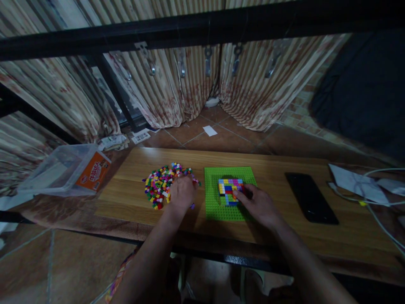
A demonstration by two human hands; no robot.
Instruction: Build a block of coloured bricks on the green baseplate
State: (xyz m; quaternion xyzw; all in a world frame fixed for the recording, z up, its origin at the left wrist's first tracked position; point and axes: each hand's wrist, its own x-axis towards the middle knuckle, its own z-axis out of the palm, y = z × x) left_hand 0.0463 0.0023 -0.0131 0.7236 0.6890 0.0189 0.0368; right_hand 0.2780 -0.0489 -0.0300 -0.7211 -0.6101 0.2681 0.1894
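Observation:
A block of coloured toy bricks (228, 188) stands on a green studded baseplate (212, 211). My right hand (260, 203) grips this brick build at its right side, the thumb lying over its top and the other fingers partly hidden behind its edge. To the left is a loose pile of small coloured bricks (158, 185). My left hand (182, 192) is at the right side of that pile, fingers curled down; the fingertips and anything between them are hidden.
The wooden board (126, 177) carries everything, with a black phone (311, 197) at right beside white cables (376, 202) and paper. A clear plastic bin (66, 169) with an orange label stands left. A dark metal bar (202, 27) with hooks crosses above, before striped curtains (193, 84).

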